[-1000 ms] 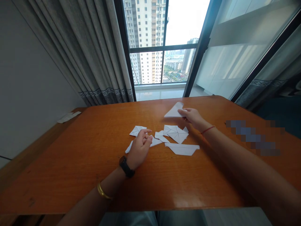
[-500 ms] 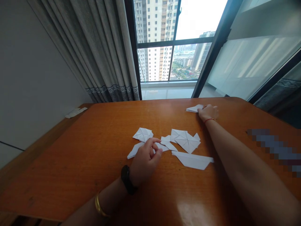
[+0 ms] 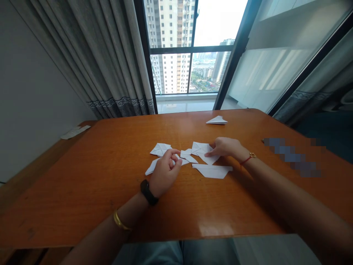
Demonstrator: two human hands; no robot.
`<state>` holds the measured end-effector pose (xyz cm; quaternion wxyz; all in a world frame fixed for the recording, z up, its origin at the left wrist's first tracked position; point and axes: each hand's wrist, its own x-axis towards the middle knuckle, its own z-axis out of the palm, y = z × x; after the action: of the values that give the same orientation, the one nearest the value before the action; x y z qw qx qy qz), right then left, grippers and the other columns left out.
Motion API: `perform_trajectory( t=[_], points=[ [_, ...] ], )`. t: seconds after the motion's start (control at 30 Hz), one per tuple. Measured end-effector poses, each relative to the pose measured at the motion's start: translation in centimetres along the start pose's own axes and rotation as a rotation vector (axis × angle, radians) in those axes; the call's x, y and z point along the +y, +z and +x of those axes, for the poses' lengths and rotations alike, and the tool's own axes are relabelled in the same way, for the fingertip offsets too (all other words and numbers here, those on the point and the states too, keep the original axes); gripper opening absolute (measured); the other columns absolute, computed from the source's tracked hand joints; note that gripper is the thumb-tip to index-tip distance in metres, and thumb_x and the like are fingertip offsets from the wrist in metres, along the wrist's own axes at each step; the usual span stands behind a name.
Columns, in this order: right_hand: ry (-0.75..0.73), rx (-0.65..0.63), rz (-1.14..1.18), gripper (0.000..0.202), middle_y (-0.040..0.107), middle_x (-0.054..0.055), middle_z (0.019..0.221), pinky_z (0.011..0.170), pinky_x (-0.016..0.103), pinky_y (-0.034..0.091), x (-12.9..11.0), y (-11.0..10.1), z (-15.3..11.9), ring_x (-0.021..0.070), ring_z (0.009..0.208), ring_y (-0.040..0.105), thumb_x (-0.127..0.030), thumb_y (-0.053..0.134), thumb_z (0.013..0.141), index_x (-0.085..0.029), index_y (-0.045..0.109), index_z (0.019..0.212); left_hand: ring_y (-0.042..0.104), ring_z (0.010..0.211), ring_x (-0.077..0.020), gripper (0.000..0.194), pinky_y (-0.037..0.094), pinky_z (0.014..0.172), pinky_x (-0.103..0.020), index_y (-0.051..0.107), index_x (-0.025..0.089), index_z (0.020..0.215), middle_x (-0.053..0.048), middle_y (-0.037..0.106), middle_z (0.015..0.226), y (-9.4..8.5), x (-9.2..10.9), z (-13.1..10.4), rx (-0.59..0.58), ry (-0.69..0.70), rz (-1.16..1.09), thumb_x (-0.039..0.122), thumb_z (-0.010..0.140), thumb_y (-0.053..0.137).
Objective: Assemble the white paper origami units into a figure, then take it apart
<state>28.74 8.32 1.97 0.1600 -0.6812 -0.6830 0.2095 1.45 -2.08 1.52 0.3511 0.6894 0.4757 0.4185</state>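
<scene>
Several folded white papers lie in a loose group on the brown wooden table [image 3: 91,191]. My right hand [image 3: 228,148] has thumb and fingers closed at the right edge of a creased folded paper [image 3: 211,159], covering part of it. My left hand [image 3: 164,172] rests over the left of the group, fingers loosely bent and thumb apart, with nothing visible in it. It partly hides a folded paper [image 3: 150,168]. Beyond it lies a folded paper with star-like creases [image 3: 160,148]. A long boat-shaped folded paper [image 3: 212,171] lies nearest the front edge.
A folded paper plane [image 3: 217,120] lies alone near the table's far edge. On the left ledge is a flat pale strip [image 3: 75,132]. A blurred, pixelated object [image 3: 292,154] lies at the right. Grey curtains [image 3: 110,55] and a window stand behind the table.
My right hand has let go of the paper plane at the far edge and come back to the creased folded paper. My left hand stays over the group. The view has shifted slightly.
</scene>
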Motion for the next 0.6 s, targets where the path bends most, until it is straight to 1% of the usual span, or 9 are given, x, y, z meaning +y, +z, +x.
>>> perform_trajectory(
  t=[0.07,0.13,0.23,0.3,0.37,0.4,0.43,0.53,0.6],
  points=[
    [0.033,-0.101,-0.171,0.038,0.051,-0.001,0.049,0.047,0.025,0.024,-1.0,-0.1,-1.7,0.0113,0.048,0.044,-0.048,0.079,0.05,-0.019,0.054,0.05,0.04,0.053,-0.0064,0.023,0.036,0.053,-0.02,0.053,0.019,0.107,0.003,0.051,0.079,0.0,-0.2,0.1,0.024,0.009,0.001,0.029,0.086,0.051],
    [0.017,-0.106,-0.167,0.037,0.054,-0.001,0.056,0.046,0.025,0.025,-1.9,-0.6,-2.9,0.0109,0.049,0.045,-0.05,0.074,0.057,-0.018,0.055,0.057,0.042,0.054,-0.0066,0.023,0.037,0.054,-0.02,0.054,0.018,0.106,0.002,0.052,0.079,0.0,-0.4,0.2,0.031,-0.004,-0.014,0.029,0.086,0.051],
    [-0.108,-0.127,0.105,0.041,0.054,-0.001,0.06,0.047,0.023,0.028,-3.4,-1.3,-4.4,0.0107,0.052,0.045,-0.055,0.066,0.066,-0.015,0.058,0.065,0.054,0.064,-0.009,0.027,0.043,0.059,-0.022,0.055,0.017,0.106,-0.002,0.058,0.087,0.1,-0.2,0.2,-0.03,-0.062,-0.139,0.034,0.084,0.055],
    [-0.233,-0.238,0.308,0.044,0.056,-0.001,0.064,0.049,0.023,0.032,-4.5,-1.1,-5.4,0.0113,0.056,0.047,-0.058,0.066,0.066,-0.015,0.06,0.071,0.062,0.079,-0.0133,0.037,0.048,0.069,-0.024,0.053,0.018,0.112,-0.007,0.061,0.103,0.2,0.0,0.0,-0.141,-0.099,-0.304,0.036,0.08,0.062],
    [-0.338,-0.321,0.435,0.046,0.06,0.001,0.071,0.053,0.023,0.036,-5.4,-0.3,-5.9,0.0126,0.061,0.051,-0.059,0.067,0.065,-0.014,0.064,0.078,0.065,0.088,-0.0181,0.042,0.051,0.074,-0.028,0.054,0.018,0.112,-0.01,0.062,0.109,0.5,0.2,-0.2,-0.279,-0.165,-0.452,0.038,0.077,0.066],
    [-0.348,-0.302,0.459,0.047,0.062,0.002,0.073,0.055,0.023,0.037,-5.6,0.2,-6.0,0.0131,0.062,0.052,-0.06,0.065,0.067,-0.015,0.065,0.081,0.066,0.086,-0.0196,0.04,0.053,0.073,-0.029,0.056,0.016,0.109,-0.011,0.065,0.106,0.7,0.2,-0.2,-0.32,-0.216,-0.497,0.039,0.077,0.066],
    [-0.321,-0.232,0.451,0.048,0.063,0.003,0.075,0.055,0.024,0.037,-5.5,0.8,-5.7,0.0136,0.063,0.053,-0.061,0.061,0.071,-0.015,0.066,0.084,0.068,0.082,-0.0203,0.037,0.054,0.07,-0.029,0.057,0.015,0.105,-0.012,0.067,0.1,0.8,0.2,-0.1,-0.327,-0.275,-0.525,0.039,0.078,0.066],
    [-0.117,0.093,0.213,0.051,0.064,0.007,0.077,0.057,0.026,0.037,-4.0,2.2,-4.1,0.0161,0.066,0.054,-0.064,0.054,0.074,-0.015,0.067,0.082,0.07,0.077,-0.0205,0.031,0.056,0.065,-0.028,0.056,0.014,0.102,-0.012,0.069,0.096,0.8,0.1,0.2,-0.202,-0.437,-0.594,0.035,0.08,0.063],
    [-0.049,0.201,-0.001,0.049,0.065,0.009,0.082,0.061,0.027,0.037,-2.5,2.9,-2.8,0.0194,0.073,0.056,-0.062,0.063,0.066,-0.015,0.066,0.079,0.07,0.083,-0.0207,0.031,0.056,0.068,-0.027,0.054,0.016,0.108,-0.013,0.067,0.106,0.5,0.0,0.5,-0.129,-0.493,-0.674,0.03,0.082,0.062]
  ],
)
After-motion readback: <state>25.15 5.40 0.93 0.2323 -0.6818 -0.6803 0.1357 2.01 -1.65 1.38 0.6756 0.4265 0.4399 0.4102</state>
